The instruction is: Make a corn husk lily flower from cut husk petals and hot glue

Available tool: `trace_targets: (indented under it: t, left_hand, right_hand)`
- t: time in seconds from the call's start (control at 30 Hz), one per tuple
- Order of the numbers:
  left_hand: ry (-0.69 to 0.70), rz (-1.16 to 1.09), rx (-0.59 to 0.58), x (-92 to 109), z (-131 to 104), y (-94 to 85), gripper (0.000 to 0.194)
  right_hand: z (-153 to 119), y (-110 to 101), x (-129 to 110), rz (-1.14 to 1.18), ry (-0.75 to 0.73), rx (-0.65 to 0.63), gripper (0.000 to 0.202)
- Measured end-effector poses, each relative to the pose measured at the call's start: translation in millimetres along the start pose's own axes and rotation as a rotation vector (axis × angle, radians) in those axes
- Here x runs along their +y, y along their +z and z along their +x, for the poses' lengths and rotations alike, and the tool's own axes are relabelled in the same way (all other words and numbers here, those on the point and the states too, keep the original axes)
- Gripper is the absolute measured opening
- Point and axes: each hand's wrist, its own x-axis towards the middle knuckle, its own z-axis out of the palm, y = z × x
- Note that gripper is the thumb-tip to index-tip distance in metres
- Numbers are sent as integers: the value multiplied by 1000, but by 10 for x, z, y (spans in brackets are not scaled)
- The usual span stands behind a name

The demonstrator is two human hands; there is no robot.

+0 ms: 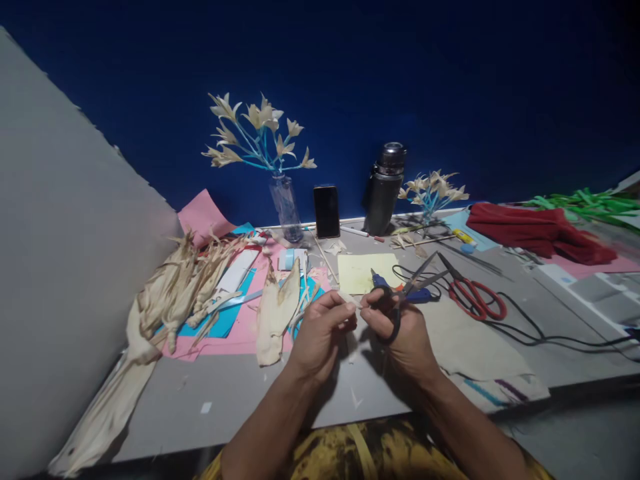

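**Your 2 hands meet over a small pale piece, scissors in the right**

At your far left, a bundle of dried husks [145, 323] spills over the table's edge, its upper part lying on pink paper [183, 348] and blue paper [231, 322]. Nearer you, 2 broad husk pieces [277, 313] lie side by side. Behind them, a clear bottle [285, 203] holds pale flowers [263, 117] on blue stems, and a dark phone [327, 212] stands upright to its right.

Your left hand [323, 327] pinches the small pale piece [349, 299] between thumb and fingers, in front of a yellow sheet [353, 267]. Your right hand [404, 332] is curled in the handles of the black-handled scissors [393, 327], blades parted and aimed up and away to the right. Its fingertips come to the piece's right end; you cannot tell whether they grip it too.

Beyond the scissors lies a blue glue gun [424, 295], with a dark flask [385, 193] farther back. To the right are a 2nd flower bunch [435, 187], red-handled scissors [477, 300], a pale cloth [480, 340] near your forearm, a red cloth [530, 230] and green strips [585, 203].
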Motion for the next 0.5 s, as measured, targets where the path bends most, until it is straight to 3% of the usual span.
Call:
trace_targets:
  t: [0.17,0.33,0.5]
  left_hand:
    - [-8,20,-92,8,-4,-18,17]
    - [-47,220,-169,125,-14,-91,12]
    - [-93,273,-211,129,-29,-91,15]
  right_hand:
    - [40,-84,-71,40,-23,-84,23]
    - [66,-194,-187,101,187,-303,30]
    - [118,-204,-190,153,189,-249,28]
